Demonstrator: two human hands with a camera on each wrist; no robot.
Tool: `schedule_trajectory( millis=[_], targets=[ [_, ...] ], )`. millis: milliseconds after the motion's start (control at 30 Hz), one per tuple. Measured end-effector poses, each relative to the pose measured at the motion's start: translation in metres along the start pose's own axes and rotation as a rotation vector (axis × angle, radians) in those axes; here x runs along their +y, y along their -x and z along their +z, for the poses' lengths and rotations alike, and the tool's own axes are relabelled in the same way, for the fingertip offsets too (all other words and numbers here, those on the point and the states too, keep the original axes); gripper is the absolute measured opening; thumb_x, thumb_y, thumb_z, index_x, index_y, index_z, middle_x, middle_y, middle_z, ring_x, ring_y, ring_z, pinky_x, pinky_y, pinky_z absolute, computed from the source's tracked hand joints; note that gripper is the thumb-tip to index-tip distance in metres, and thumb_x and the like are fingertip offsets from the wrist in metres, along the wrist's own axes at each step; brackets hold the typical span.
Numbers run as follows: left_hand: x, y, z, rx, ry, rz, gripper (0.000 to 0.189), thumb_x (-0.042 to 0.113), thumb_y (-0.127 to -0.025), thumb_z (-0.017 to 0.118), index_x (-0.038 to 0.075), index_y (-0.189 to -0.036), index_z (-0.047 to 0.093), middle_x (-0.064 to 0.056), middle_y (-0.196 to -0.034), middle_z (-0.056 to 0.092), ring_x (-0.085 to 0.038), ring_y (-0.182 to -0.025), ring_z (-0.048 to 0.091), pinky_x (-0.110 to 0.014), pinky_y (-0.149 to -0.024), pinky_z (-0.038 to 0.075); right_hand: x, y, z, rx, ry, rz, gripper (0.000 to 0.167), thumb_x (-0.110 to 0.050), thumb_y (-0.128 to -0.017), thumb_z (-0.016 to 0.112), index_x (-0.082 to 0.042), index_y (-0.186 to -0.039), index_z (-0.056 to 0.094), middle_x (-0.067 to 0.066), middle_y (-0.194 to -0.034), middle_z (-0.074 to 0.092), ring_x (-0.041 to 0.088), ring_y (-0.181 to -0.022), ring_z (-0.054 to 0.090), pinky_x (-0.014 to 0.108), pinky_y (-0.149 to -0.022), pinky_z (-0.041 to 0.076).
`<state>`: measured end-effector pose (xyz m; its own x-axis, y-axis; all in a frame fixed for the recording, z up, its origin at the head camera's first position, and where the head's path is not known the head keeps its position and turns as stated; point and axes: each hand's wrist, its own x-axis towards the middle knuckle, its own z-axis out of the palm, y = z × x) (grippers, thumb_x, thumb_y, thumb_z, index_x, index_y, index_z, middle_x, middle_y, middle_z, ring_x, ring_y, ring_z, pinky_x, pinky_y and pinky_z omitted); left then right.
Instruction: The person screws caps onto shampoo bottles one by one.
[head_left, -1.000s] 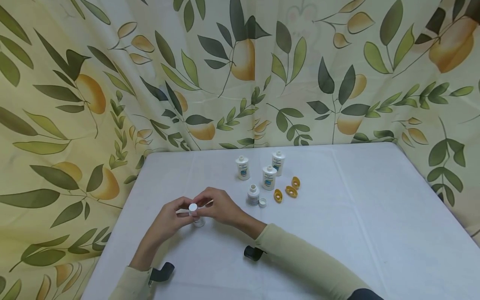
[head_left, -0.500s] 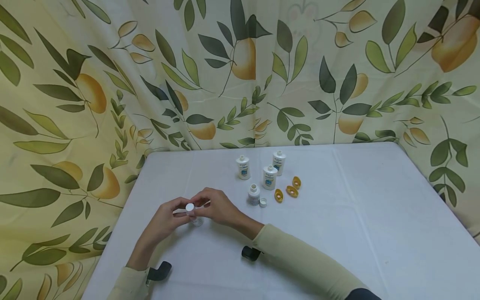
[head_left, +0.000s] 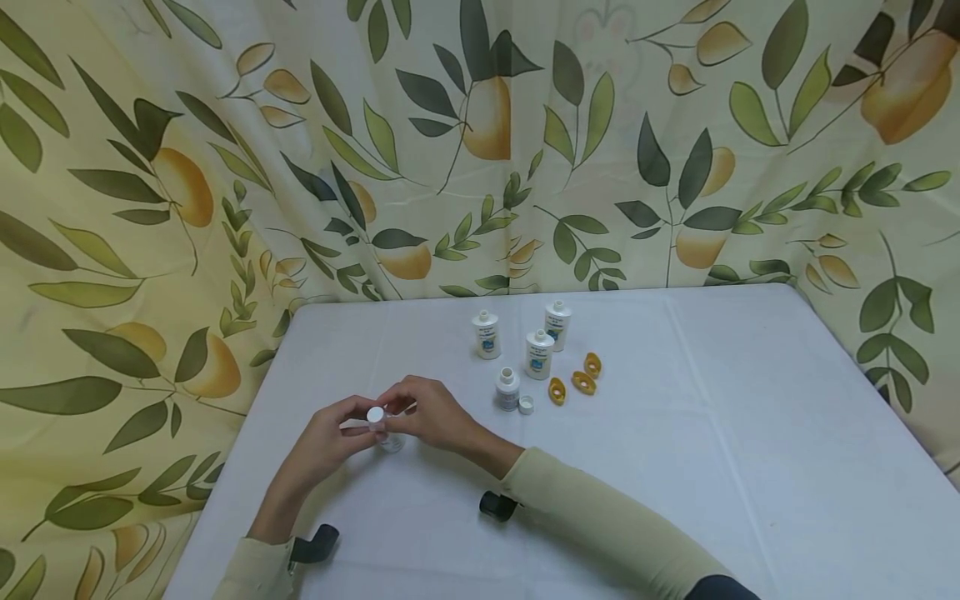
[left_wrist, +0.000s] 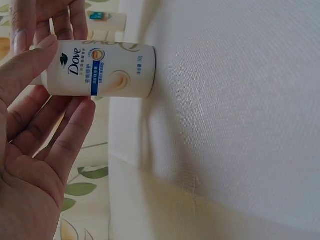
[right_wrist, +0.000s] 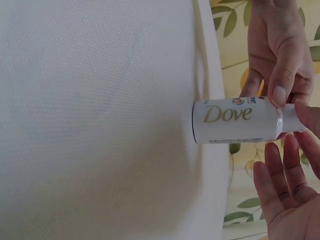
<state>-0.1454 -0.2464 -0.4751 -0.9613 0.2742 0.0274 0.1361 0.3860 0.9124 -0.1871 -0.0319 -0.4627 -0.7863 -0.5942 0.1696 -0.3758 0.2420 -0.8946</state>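
Both hands meet at a small white Dove bottle point(left_wrist: 110, 70), which stands upright with its base on or just over the cloth. My left hand point(head_left: 322, 442) holds the bottle near its shoulder between thumb and fingers. The right hand point(head_left: 431, 412) pinches the white cap point(head_left: 376, 414) on top, its thumb point(right_wrist: 307, 116) against the cap's side. Gold "Dove" lettering faces the right wrist camera; a blue-striped label faces the left one. In the head view the fingers hide part of the bottle's upper body.
An open bottle point(head_left: 507, 390) stands right of the hands, a loose white cap point(head_left: 526, 405) beside it. Behind are white labelled bottles point(head_left: 538, 354) and another bottle point(head_left: 487, 335). Several yellow oval pieces point(head_left: 583, 382) lie nearby. A white cloth point(head_left: 675, 467) covers the table; a patterned curtain point(head_left: 450, 208) hangs behind.
Both hands and the bottle between them have shifted slightly left in the head view. The grip on bottle and cap looks much the same; the other bottles stand where they were.
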Motion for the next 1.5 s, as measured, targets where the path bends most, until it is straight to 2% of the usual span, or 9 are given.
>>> schedule_trajectory(
  millis=[267,400,500,633,767,867,1067,1233,1500],
  targets=[
    [-0.002,-0.001,0.002,-0.009,0.025,-0.007,0.038,0.009,-0.085,0.082,0.004,-0.119,0.065,-0.016,-0.116,0.065,-0.033,-0.107,0.069,-0.029,-0.089,0.060,-0.002,0.001,-0.005,-0.019,0.059,0.017,0.027,-0.015,-0.089,0.080,-0.010,-0.115,0.075,0.000,-0.101,0.068,0.010,-0.094,0.065,0.039,-0.094,0.058],
    [0.000,-0.001,0.002,0.001,-0.027,0.012,0.047,0.020,-0.085,0.084,0.010,-0.126,0.062,-0.014,-0.126,0.062,-0.031,-0.116,0.064,-0.031,-0.095,0.058,-0.007,0.006,-0.017,-0.043,0.112,0.022,0.029,-0.016,-0.090,0.078,-0.012,-0.118,0.074,0.001,-0.107,0.069,0.016,-0.100,0.067,0.039,-0.095,0.057],
    [0.008,-0.005,0.004,0.015,-0.076,0.055,0.052,0.023,-0.084,0.086,0.013,-0.128,0.061,-0.013,-0.131,0.061,-0.028,-0.122,0.059,-0.036,-0.100,0.055,-0.012,0.010,-0.028,-0.047,0.161,0.026,0.029,-0.017,-0.091,0.078,-0.011,-0.119,0.073,0.002,-0.110,0.070,0.019,-0.103,0.068,0.039,-0.095,0.057],
    [0.024,-0.014,0.007,0.026,-0.108,0.118,0.054,0.020,-0.084,0.086,0.014,-0.131,0.059,-0.010,-0.132,0.061,-0.025,-0.125,0.058,-0.039,-0.102,0.054,-0.018,0.015,-0.047,-0.019,0.234,0.010,0.027,-0.018,-0.093,0.076,-0.009,-0.118,0.073,0.000,-0.108,0.071,0.015,-0.099,0.068,0.037,-0.093,0.057],
    [0.041,-0.023,0.010,0.032,-0.121,0.170,0.056,0.020,-0.085,0.085,0.016,-0.133,0.058,0.000,-0.132,0.060,-0.021,-0.125,0.057,-0.037,-0.103,0.054,-0.025,0.021,-0.068,0.004,0.240,0.017,0.023,-0.017,-0.094,0.075,-0.011,-0.116,0.074,-0.003,-0.105,0.071,0.011,-0.096,0.066,0.039,-0.093,0.058],
    [0.051,-0.030,0.013,0.028,-0.124,0.204,0.056,0.021,-0.085,0.085,0.016,-0.133,0.058,0.002,-0.132,0.060,-0.020,-0.125,0.057,-0.038,-0.103,0.054,-0.028,0.026,-0.084,0.015,0.236,0.031,0.022,-0.017,-0.094,0.074,-0.011,-0.116,0.074,-0.004,-0.104,0.071,0.010,-0.095,0.066,0.039,-0.092,0.059],
    [0.067,-0.044,0.023,0.019,-0.115,0.265,0.056,0.020,-0.085,0.085,0.015,-0.134,0.058,0.000,-0.132,0.060,-0.019,-0.124,0.058,-0.037,-0.102,0.054,-0.031,0.040,-0.114,0.062,0.276,0.075,0.022,-0.017,-0.095,0.074,-0.013,-0.116,0.074,-0.005,-0.104,0.072,0.010,-0.094,0.067,0.031,-0.088,0.059],
    [0.077,-0.054,0.032,0.009,-0.096,0.317,0.055,0.017,-0.086,0.084,0.013,-0.134,0.058,-0.003,-0.132,0.060,-0.021,-0.123,0.059,-0.038,-0.102,0.054,-0.028,0.053,-0.132,0.096,0.295,0.109,0.022,-0.018,-0.095,0.073,-0.014,-0.117,0.074,-0.004,-0.106,0.072,0.012,-0.095,0.067,0.031,-0.088,0.059],
    [0.088,-0.065,0.052,0.008,-0.063,0.318,0.051,0.017,-0.088,0.082,0.013,-0.133,0.059,-0.002,-0.131,0.061,-0.019,-0.122,0.060,-0.037,-0.101,0.055,-0.018,0.068,-0.151,0.145,0.324,0.152,0.020,-0.015,-0.094,0.074,-0.012,-0.113,0.074,-0.002,-0.102,0.073,0.015,-0.090,0.068,0.032,-0.078,0.060]
  ],
)
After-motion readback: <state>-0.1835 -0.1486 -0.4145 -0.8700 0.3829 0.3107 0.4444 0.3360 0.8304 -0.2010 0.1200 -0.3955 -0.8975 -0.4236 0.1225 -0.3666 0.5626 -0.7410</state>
